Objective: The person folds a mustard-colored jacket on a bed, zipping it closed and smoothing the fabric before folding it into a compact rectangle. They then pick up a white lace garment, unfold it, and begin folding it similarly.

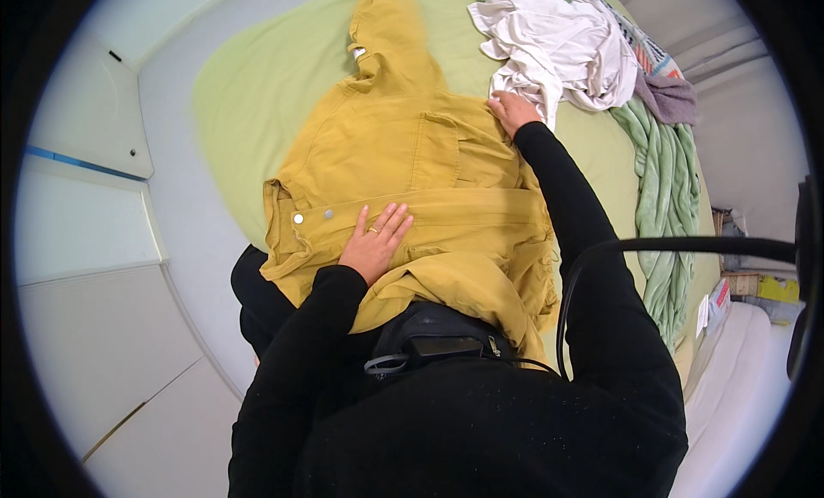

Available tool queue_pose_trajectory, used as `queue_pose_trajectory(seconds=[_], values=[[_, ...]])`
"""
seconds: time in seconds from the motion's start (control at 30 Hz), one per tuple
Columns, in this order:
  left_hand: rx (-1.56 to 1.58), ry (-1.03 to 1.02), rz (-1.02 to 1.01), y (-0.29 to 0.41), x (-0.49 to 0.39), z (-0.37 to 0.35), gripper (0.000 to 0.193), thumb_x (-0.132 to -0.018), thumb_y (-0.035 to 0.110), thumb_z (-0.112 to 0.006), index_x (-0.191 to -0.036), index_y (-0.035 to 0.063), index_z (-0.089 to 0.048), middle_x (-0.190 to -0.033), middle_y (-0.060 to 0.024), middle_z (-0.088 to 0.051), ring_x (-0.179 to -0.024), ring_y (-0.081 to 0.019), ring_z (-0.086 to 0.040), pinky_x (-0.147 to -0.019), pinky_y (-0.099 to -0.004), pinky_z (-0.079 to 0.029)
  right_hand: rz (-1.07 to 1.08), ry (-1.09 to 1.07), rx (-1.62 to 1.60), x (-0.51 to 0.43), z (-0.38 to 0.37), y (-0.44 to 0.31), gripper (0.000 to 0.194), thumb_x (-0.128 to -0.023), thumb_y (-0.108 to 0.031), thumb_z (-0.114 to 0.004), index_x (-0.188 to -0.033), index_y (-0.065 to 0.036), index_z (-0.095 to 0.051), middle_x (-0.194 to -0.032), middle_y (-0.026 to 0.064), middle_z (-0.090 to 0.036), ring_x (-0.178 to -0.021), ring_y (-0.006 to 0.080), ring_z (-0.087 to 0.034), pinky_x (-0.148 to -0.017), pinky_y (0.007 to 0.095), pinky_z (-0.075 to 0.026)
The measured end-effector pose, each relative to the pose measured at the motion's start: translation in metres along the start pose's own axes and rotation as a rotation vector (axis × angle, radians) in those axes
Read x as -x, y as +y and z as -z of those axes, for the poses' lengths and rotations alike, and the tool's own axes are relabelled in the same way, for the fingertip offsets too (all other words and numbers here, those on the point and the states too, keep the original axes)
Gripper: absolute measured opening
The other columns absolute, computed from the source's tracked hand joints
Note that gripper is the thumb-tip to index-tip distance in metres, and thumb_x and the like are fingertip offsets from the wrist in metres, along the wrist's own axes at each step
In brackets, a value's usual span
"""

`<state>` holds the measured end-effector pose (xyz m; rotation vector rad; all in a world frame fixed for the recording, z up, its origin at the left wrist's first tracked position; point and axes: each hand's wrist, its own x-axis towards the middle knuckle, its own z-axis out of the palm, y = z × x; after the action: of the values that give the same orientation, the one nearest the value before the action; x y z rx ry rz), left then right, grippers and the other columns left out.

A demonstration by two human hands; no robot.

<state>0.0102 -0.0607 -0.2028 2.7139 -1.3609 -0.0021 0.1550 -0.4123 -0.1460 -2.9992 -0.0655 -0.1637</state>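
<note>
A mustard-yellow hooded jacket (360, 144) lies spread across the bed in front of me. Its hood (389, 37) points away from me, and two metal snaps (313, 216) show on the strip along its near part. My left hand (380, 243), with a ring on one finger, rests flat on this strip with nothing grasped. At the jacket's far right edge, my right hand (513, 111) touches the cloth with bent fingers; whether it pinches the fabric cannot be told. The jacket's nearest side is rumpled and reaches over my lap.
A light green sheet (238, 99) covers the bed. White cloth (560, 47), a purple-grey cloth (669, 99) and a green plush blanket (666, 176) lie at the right. White cabinets (84, 221) stand left. A black cable (676, 243) crosses in front of my right arm.
</note>
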Motion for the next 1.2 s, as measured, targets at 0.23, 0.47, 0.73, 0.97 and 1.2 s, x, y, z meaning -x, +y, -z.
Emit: queue_pose_trajectory(seconds=[0.23, 0.47, 0.73, 0.97, 1.2], values=[[0.064, -0.024, -0.003, -0.001, -0.001, -0.001, 0.057, -0.08, 0.01, -0.045, -0.136, 0.0113, -0.031, -0.143, -0.0064, -0.027, -0.133, -0.0189, -0.023, -0.105, -0.0518, -0.017, 0.028, -0.093, 0.396, -0.066, 0.017, 0.006, 0.04, -0.089, -0.04, -0.042, -0.087, -0.004, -0.06, -0.083, 0.0152, -0.065, -0.079, 0.0314, -0.062, -0.067, 0.043, -0.048], [0.202, -0.035, -0.049, -0.002, 0.001, 0.007, 0.065, -0.08, 0.008, -0.049, -0.139, 0.017, -0.024, -0.144, -0.0082, -0.023, -0.133, -0.0212, -0.023, -0.105, -0.051, -0.018, 0.012, 0.009, 0.436, -0.09, -0.024, 0.022, 0.034, -0.088, -0.035, -0.045, -0.079, -0.008, -0.064, -0.078, 0.0135, -0.065, -0.074, 0.0293, -0.063, -0.064, 0.0414, -0.049], [0.291, -0.065, 0.015, -0.006, -0.003, 0.009, 0.063, -0.078, 0.004, -0.047, -0.137, 0.0157, -0.028, -0.144, -0.0103, -0.023, -0.133, -0.0212, -0.024, -0.104, -0.0453, -0.018, -0.008, 0.192, 0.43, -0.077, -0.024, 0.012, 0.026, -0.086, -0.032, -0.05, -0.097, -0.01, -0.06, -0.107, 0.0128, -0.059, -0.1, 0.0304, -0.055, -0.081, 0.0406, -0.044], [0.198, -0.126, 0.049, 0.0, -0.007, 0.0, 0.061, -0.08, 0.006, -0.045, -0.138, 0.0149, -0.027, -0.145, -0.0073, -0.022, -0.135, -0.0192, -0.019, -0.107, -0.0473, -0.011, 0.479, -0.004, -0.154, 0.12, 0.026, -0.106, 0.044, -0.082, -0.023, -0.057, -0.121, -0.004, -0.049, -0.129, 0.017, -0.043, -0.123, 0.0327, -0.037, -0.102, 0.0411, -0.03], [0.163, -0.175, 0.058, -0.001, 0.003, 0.008, 0.065, -0.08, 0.003, -0.044, -0.138, 0.0247, -0.026, -0.147, -0.0064, -0.017, -0.135, -0.0197, -0.017, -0.104, -0.0559, -0.011, 0.053, -0.22, 0.043, 0.197, -0.042, -0.096, 0.068, -0.085, -0.042, -0.048, -0.14, -0.01, -0.023, -0.145, 0.0148, -0.018, -0.135, 0.0281, -0.014, -0.109, 0.0446, -0.011]])
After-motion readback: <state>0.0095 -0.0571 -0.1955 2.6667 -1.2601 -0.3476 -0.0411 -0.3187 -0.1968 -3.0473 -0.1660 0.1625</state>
